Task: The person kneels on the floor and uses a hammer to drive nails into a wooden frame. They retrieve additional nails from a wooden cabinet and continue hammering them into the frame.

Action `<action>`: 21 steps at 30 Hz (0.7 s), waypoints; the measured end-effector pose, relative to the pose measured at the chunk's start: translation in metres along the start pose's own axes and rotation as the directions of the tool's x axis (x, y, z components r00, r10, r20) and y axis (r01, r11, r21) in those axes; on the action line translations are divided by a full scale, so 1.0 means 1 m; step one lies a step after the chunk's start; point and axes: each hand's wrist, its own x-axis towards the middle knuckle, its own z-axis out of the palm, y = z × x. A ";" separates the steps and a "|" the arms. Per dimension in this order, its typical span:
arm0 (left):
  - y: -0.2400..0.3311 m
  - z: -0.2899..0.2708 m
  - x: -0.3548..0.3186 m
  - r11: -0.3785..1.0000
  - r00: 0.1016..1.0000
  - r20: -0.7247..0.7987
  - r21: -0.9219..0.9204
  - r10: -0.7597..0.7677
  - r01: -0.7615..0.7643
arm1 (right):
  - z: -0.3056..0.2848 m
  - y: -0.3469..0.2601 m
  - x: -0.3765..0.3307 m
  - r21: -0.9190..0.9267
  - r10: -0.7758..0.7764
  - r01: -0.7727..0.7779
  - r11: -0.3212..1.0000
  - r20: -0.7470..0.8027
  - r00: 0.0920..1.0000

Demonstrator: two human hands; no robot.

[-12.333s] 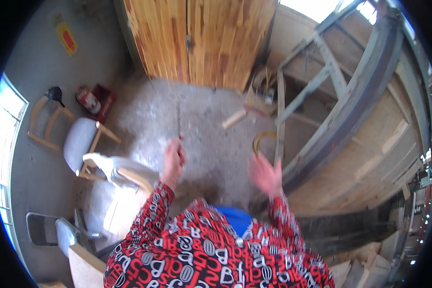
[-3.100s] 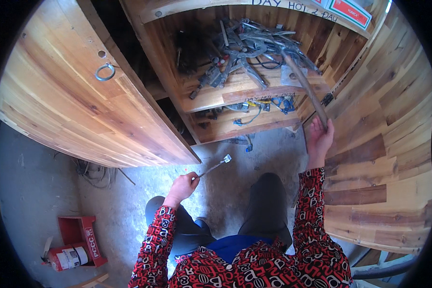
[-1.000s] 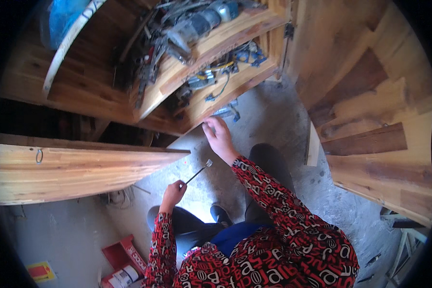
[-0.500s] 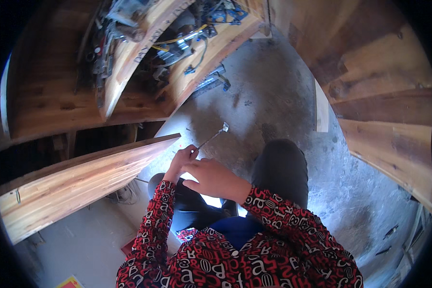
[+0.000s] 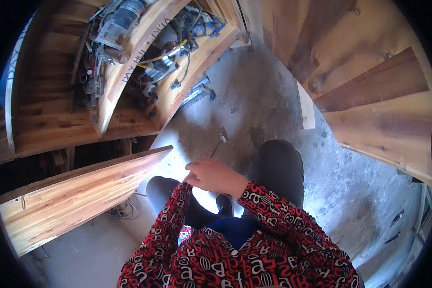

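My right hand [image 5: 218, 175] lies across my left wrist, its fingers curled against the cuff of my left sleeve [image 5: 180, 194] and seeming to pinch it. Behind it my left hand is almost wholly hidden. A thin metal rod [image 5: 216, 149] with a small pale head [image 5: 222, 138] sticks out past my right hand, over the floor. It comes from where my left hand is, and the earlier frame shows that hand gripping it. Both hands are above my bent knees [image 5: 278, 168].
A wooden shelf unit [image 5: 129, 122] at the upper left holds power tools, cables and metal parts. A wooden board [image 5: 81, 197] juts out below it. Wooden panels [image 5: 369, 91] stand on the right. Metal pieces [image 5: 197, 91] lie on the concrete floor [image 5: 273, 96].
My hands have drawn nearer to my body, and the rod came back with them. My right hand now covers my left hand. The view has shifted slightly.
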 end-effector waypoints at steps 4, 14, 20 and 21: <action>0.007 0.019 0.002 0.995 0.999 -0.025 -0.100 -0.033 0.031 | -0.010 0.007 0.001 0.004 0.042 -0.043 0.999 0.058 0.997; 0.014 0.033 0.013 0.984 0.997 -0.037 -0.169 -0.067 0.060 | -0.003 0.012 0.002 -0.063 0.028 -0.025 0.998 0.050 0.998; 0.020 0.031 0.016 0.982 0.995 -0.054 -0.178 -0.081 0.070 | -0.002 0.013 0.011 -0.143 0.054 -0.030 0.989 0.164 0.985; 0.021 0.032 0.016 0.982 0.995 -0.054 -0.177 -0.079 0.068 | -0.002 0.015 0.013 -0.145 0.060 -0.037 0.989 0.158 0.986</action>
